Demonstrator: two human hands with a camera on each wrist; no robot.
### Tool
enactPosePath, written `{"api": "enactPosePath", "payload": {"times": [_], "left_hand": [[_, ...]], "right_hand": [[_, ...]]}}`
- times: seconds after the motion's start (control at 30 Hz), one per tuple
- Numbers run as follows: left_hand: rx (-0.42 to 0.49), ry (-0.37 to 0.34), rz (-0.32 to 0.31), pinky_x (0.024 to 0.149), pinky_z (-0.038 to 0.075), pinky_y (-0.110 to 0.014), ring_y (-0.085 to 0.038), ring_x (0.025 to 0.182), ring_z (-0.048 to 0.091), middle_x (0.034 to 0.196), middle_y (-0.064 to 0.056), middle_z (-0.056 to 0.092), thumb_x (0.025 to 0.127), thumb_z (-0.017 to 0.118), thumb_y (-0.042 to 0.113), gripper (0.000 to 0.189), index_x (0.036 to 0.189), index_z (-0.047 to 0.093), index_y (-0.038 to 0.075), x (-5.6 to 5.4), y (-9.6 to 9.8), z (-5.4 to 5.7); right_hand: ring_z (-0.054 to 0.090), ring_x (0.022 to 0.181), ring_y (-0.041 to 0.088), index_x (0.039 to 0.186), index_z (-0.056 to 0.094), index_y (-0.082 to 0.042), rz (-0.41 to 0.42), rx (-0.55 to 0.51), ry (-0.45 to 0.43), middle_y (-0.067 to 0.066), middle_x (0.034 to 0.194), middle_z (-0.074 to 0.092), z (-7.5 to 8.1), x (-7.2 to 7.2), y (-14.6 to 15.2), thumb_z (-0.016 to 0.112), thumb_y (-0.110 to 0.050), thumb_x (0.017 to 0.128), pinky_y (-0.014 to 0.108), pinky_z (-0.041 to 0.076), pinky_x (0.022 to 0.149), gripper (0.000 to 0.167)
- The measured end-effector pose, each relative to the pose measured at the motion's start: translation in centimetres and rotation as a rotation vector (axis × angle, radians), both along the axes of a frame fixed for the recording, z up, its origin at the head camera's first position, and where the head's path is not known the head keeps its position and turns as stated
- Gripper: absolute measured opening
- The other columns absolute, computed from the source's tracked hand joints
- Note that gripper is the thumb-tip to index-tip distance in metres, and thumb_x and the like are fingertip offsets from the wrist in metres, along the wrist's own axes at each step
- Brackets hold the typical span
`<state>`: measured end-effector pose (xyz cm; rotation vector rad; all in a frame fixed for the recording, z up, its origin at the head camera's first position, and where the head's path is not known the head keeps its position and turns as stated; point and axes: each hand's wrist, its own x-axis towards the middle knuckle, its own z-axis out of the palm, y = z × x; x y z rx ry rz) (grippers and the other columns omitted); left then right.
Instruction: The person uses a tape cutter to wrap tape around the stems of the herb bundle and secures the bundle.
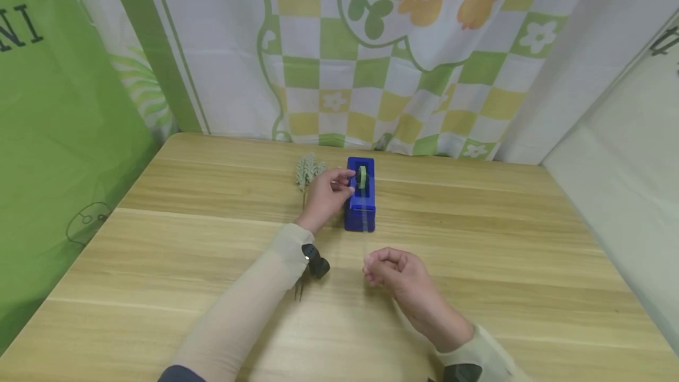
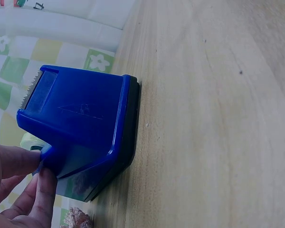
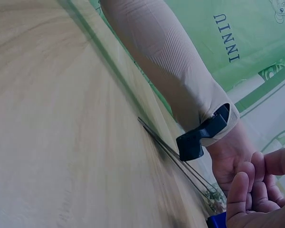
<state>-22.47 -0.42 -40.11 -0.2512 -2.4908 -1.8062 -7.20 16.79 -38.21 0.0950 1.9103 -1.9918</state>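
Note:
A blue tape dispenser [image 1: 351, 218] stands on the table with a pale green-edged roll of tape [image 1: 363, 177] in its well. My left hand [image 1: 325, 196] grips its left side, thumb and fingertips at the rim beside the roll. In the left wrist view, the toothed cutter [image 2: 31, 89] shows at the dispenser's front end. My right hand [image 1: 411, 290], nearer to me, pinches the end of a clear tape strip [image 1: 365, 221] between thumb and forefinger. That strip runs from the dispenser towards the right hand and is faint near the fingers.
Left of the dispenser lies an artificial plant sprig [image 1: 306, 171] with thin stems [image 3: 167, 150], partly under my left hand and forearm. The wooden table [image 1: 477, 240] meets a checked curtain [image 1: 339, 69] at the back. A green cloth [image 1: 58, 105] hangs at the left.

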Motion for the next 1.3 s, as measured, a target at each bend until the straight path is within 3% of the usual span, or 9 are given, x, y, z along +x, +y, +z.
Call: {"api": "enactPosePath", "payload": {"times": [0.5,1.0,1.2,1.3], "left_hand": [[-0.007,-0.010,0.007,0.093,0.062,-0.036,-0.030,0.103,0.072,0.112,-0.016,0.071,0.094,0.074,0.001,0.032,0.126,0.074,0.006,0.1,0.1,0.1],[-0.005,0.016,-0.007,0.096,0.061,-0.039,-0.032,0.105,0.071,0.113,-0.018,0.071,0.096,0.072,0.002,0.031,0.127,0.072,0.003,0.1,-0.2,0.1],[-0.067,0.046,-0.004,0.095,0.061,-0.043,-0.036,0.109,0.071,0.119,-0.022,0.072,0.103,0.061,0.010,0.028,0.127,0.070,-0.002,0.5,-2.4,1.7],[-0.162,0.048,0.007,0.083,0.062,-0.040,-0.033,0.096,0.072,0.112,-0.022,0.072,0.103,0.058,0.011,0.030,0.127,0.068,-0.005,1.2,-4.3,2.6]], "right_hand": [[0.067,0.087,0.007,0.110,0.062,0.004,0.011,-0.010,0.000,-0.005,0.091,0.073,0.1,1.1,0.1,0.063,-0.009,0.101,0.023,0.059,0.088,0.016],[0.067,0.083,0.006,0.101,0.064,-0.004,-0.009,-0.029,-0.016,-0.007,0.087,0.073,-0.3,1.6,-0.1,0.064,-0.007,0.099,0.022,0.059,0.084,0.004],[0.068,0.083,0.006,0.101,0.064,-0.005,-0.004,-0.043,-0.017,-0.008,0.087,0.074,-0.3,1.6,0.1,0.064,-0.008,0.099,0.021,0.059,0.084,0.003],[0.068,0.083,0.006,0.100,0.065,-0.005,0.003,-0.038,-0.006,-0.008,0.087,0.074,-0.2,1.5,0.2,0.064,-0.008,0.100,0.021,0.059,0.084,0.003]]}}
